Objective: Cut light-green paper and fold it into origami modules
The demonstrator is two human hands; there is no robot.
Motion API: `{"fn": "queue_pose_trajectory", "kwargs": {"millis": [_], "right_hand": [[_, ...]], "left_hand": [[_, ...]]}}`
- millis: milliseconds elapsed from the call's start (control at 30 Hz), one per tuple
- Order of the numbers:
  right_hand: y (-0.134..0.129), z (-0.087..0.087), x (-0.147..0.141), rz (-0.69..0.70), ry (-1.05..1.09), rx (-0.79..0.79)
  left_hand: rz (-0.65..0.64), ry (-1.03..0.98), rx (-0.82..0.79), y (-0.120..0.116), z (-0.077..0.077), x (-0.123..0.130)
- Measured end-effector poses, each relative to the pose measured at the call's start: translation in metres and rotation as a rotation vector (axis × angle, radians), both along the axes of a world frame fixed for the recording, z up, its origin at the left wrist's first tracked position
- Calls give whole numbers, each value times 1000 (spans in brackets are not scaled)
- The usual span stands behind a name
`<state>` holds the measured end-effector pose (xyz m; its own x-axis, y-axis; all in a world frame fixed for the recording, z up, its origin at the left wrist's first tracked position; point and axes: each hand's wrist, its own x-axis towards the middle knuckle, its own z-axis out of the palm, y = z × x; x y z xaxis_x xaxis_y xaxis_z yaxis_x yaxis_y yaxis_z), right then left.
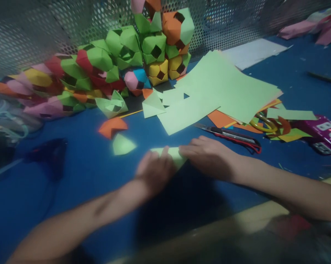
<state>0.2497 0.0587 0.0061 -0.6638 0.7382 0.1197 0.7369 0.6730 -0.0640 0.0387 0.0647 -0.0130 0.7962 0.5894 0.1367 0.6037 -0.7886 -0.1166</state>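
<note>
A small piece of light green paper [177, 154], apparently folded, lies on the blue tabletop between my two hands. My left hand [156, 169] is blurred; its fingers press on the left part of the paper and hide much of it. At the paper's right end, my right hand [206, 156] grips the edge with its fingers together. Just beyond my left hand are a folded light green piece [123, 145] and a folded orange piece [113, 127]. A box cutter [228, 135] with a red edge lies beyond my right hand.
A stack of light green sheets [223, 84] spreads behind the hands. Colourful folded-paper balls [124, 46] are piled against a perforated metal panel [217, 25]. Paper scraps, scissors with yellow handles [264, 124] and a purple device [323, 134] sit at the right.
</note>
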Motion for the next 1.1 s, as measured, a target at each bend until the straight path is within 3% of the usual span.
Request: {"fn": "queue_pose_trajectory", "kwargs": {"millis": [100,200,500,633,767,900,1100], "right_hand": [[-1,11,5,-31,-66,-34],[-1,21,11,-77,-149,-71],[2,23,24,-100,-95,-11],[10,21,29,-140,-67,115],[17,15,37,-275,-202,127],[24,11,48,-310,-239,19],[29,11,49,-343,-115,103]], "left_hand": [[-18,-31,65,2,-4,-6],[43,-30,149,5,-3,-13],[102,7,153,20,22,-17],[23,-122,71,29,17,-19],[-69,-247,-93,31,7,-23],[-69,-261,-217,28,10,-23],[-30,-272,-309,30,12,-20]]}}
